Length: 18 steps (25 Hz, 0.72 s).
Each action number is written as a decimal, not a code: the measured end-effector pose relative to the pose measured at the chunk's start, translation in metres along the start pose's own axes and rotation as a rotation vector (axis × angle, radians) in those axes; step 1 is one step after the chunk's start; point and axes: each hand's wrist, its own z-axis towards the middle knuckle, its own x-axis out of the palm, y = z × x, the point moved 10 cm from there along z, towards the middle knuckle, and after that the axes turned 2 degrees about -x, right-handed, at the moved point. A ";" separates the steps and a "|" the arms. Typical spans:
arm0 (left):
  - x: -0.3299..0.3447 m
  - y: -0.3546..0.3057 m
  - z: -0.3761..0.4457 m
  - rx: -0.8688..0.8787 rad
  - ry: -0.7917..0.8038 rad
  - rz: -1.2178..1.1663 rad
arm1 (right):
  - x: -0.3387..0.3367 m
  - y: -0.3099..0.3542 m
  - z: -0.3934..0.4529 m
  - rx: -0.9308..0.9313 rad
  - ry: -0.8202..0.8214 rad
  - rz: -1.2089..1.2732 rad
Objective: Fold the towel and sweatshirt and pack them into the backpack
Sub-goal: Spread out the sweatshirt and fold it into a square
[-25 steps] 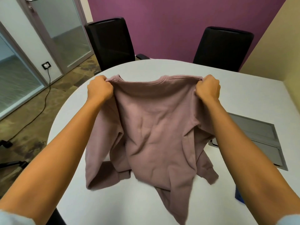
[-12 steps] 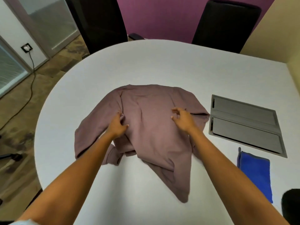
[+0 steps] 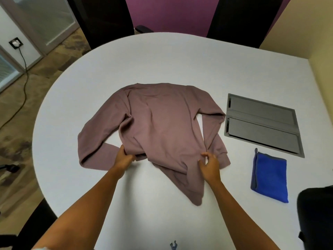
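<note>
Both our arms reach up from the frame's bottom; our left hand (image 3: 124,158) and right hand (image 3: 210,166) pinch the sweatshirt (image 3: 162,127) hem. It lies mid-worktop (image 3: 180,58), collar toward frame top, long axis vertical.

Sweatshirt (image 3: 162,127) lay spread mid-desk (image 3: 162,56) in front of you. Cable hatch (image 3: 261,123) sat just right of it, towel (image 3: 269,175) nearer you than the hatch. Your left hand (image 3: 124,159) and right hand (image 3: 210,166) were at the sweatshirt's near edge. Two chairs (image 3: 239,18) stood behind the desk.
</note>
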 end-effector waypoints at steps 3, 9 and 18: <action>0.006 -0.001 -0.002 0.028 -0.011 0.048 | -0.002 -0.034 -0.021 0.153 0.008 0.042; -0.001 -0.011 -0.011 0.064 -0.089 0.033 | 0.018 -0.083 -0.066 0.544 0.204 0.104; -0.048 0.008 -0.014 0.066 -0.129 -0.301 | -0.014 -0.103 -0.070 0.591 0.112 0.605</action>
